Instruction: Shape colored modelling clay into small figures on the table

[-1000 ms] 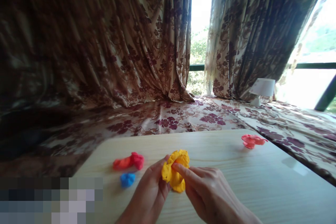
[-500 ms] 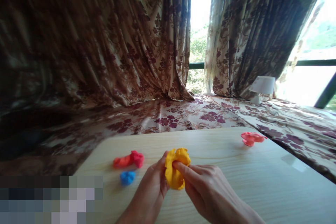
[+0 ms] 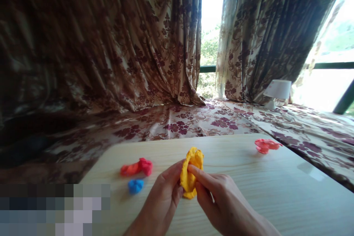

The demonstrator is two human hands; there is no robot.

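Your left hand holds yellow clay; your right hand presses inside it, pinch unclear; another press likely needs gentleness.

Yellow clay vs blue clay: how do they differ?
Size: the yellow clay is larger than the blue clay.
Shape: the yellow clay is hollowed, the blue clay a compact lump.
Place: the yellow clay is in the left hand, the blue clay on the table.
Both are irregularly shaped.

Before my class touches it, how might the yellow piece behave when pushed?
The yellow piece probably dents: it looks hollowed where the right hand touches it. It may tear if pulled, being ragged-edged. Its irregular shape makes rolling unlikely.
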